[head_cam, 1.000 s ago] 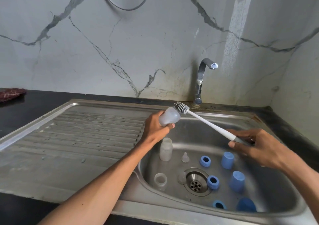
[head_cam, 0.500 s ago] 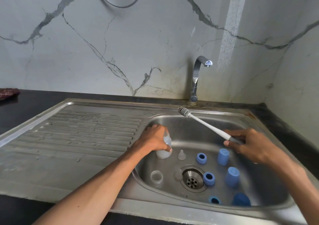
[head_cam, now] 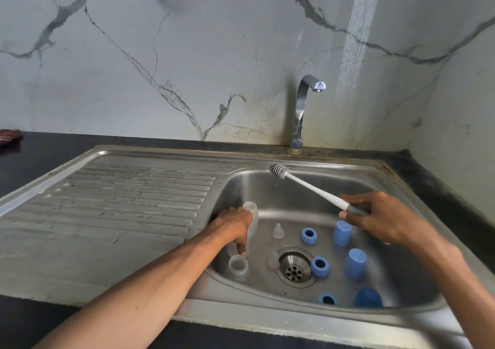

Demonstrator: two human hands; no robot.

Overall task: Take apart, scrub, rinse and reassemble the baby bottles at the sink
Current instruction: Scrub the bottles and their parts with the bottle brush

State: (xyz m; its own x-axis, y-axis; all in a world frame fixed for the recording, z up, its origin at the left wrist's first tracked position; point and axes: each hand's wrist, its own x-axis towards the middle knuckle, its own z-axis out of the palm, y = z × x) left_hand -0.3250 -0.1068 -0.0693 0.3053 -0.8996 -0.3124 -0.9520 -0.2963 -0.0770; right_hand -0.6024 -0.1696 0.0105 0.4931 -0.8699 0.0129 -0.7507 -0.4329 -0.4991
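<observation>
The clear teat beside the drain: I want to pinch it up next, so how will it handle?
The clear teat looks like thin translucent silicone, so it probably squashes under a pinch rather than staying stiff. It is small, so likely very light. The sink looks wet, so it may be slippery, and it could slide toward the drain.

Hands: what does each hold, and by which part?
Left hand grips the translucent plastic bottle around its body; right hand pinches the white bottle brush at its grey handle end.
</observation>
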